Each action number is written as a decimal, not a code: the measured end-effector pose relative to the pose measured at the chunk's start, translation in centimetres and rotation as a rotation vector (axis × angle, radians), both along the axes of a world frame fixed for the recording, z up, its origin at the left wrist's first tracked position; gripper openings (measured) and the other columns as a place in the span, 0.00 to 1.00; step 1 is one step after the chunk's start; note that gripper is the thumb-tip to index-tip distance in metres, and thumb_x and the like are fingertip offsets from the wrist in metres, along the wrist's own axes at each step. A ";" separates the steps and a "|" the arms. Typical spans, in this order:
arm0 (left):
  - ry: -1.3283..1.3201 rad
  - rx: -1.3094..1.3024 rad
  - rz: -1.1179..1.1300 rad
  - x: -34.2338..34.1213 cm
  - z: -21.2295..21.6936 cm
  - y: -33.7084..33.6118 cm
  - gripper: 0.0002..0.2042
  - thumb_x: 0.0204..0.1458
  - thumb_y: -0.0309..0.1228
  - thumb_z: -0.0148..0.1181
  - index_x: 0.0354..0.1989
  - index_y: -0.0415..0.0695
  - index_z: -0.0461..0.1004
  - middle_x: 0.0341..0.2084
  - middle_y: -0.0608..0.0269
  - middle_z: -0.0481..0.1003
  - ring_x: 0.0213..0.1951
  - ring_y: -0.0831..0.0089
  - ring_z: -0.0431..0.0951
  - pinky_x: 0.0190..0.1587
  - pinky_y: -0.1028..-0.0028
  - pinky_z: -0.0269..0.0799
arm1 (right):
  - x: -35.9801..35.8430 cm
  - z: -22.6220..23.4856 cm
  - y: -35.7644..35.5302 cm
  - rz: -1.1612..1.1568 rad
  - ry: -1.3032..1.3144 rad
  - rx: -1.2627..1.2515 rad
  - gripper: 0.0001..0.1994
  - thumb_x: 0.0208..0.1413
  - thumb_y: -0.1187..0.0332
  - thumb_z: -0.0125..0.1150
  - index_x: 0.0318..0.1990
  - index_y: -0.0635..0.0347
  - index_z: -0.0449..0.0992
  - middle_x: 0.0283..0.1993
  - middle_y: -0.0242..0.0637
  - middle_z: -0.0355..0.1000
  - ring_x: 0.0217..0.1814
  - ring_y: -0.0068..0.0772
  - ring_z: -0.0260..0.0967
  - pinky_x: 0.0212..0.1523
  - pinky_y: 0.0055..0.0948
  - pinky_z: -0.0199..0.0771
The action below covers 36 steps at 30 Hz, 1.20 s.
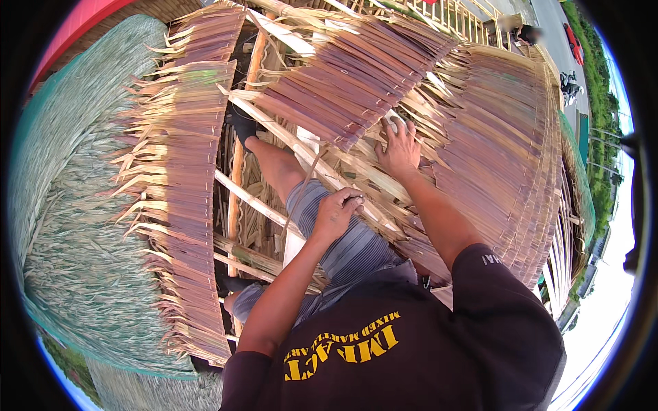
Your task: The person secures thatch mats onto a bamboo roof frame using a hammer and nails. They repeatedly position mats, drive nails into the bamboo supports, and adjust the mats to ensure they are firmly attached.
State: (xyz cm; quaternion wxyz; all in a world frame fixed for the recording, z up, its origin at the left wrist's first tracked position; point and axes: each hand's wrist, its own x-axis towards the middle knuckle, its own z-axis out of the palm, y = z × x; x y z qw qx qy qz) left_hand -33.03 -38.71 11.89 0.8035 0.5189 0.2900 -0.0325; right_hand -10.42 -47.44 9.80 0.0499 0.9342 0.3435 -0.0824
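Left hand: I see the left hand (336, 214) above the striped shorts (356, 246), its fingers curled narrow, thumb and forefinger close together; a small dark thing shows at their tips, too small for me to name.
Brown strip: a thin brown strip (312, 168) curves just beside that hand; I cannot tell whether the fingers hold it.
Right hand: I have the right hand (399, 152) at the lower right edge of the middle leaf panel, fingers spread fairly wide; I cannot tell whether the tips press on the panel or on pale leaf ends beside it.
Middle leaf panel: the purple-brown middle leaf panel (353, 75) lies aslant over the frame, ahead of both hands.
Frame: a pale pole (277, 130) runs diagonally between the bare leg (277, 168) and the right hand.
Left side: a long leaf panel (195, 178) lies beside netted thatch (82, 226).
Right side: a broad spread of leaf panels (504, 157) reaches toward the roof's edge.
Beyond: I make out a red car (573, 44) on the road (556, 48).
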 end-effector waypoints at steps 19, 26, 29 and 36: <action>0.087 0.350 0.021 0.3 0.1 -0.9 0.09 0.57 0.22 0.58 0.44 0.34 0.80 0.32 0.52 0.79 0.33 0.66 0.83 0.39 0.71 0.77 | -4.0 -11.5 -8.2 -0.054 0.814 -0.002 0.21 0.65 0.57 0.53 0.60 0.58 0.73 0.56 0.56 0.75 0.58 0.56 0.73 0.60 0.43 0.71; 0.102 0.539 -0.038 1.3 -0.2 -0.8 0.11 0.56 0.24 0.58 0.45 0.37 0.82 0.31 0.52 0.79 0.31 0.67 0.81 0.37 0.71 0.76 | -3.5 -10.7 -8.2 -0.147 0.952 -0.325 0.24 0.64 0.52 0.55 0.58 0.60 0.76 0.61 0.53 0.74 0.62 0.53 0.72 0.63 0.45 0.69; 0.113 0.623 -0.036 2.3 0.3 -1.0 0.11 0.54 0.25 0.59 0.43 0.38 0.83 0.31 0.48 0.78 0.35 0.56 0.80 0.41 0.65 0.74 | -4.0 -10.7 -7.8 -0.178 1.003 -0.217 0.22 0.65 0.53 0.53 0.59 0.57 0.76 0.60 0.53 0.74 0.61 0.54 0.72 0.62 0.45 0.70; 0.179 0.586 -0.022 3.6 0.4 -1.2 0.12 0.53 0.27 0.59 0.43 0.38 0.83 0.33 0.44 0.80 0.38 0.51 0.82 0.44 0.63 0.76 | -5.2 -10.4 -5.8 -0.207 1.026 -0.042 0.20 0.67 0.58 0.49 0.60 0.58 0.73 0.55 0.55 0.76 0.56 0.56 0.75 0.60 0.41 0.72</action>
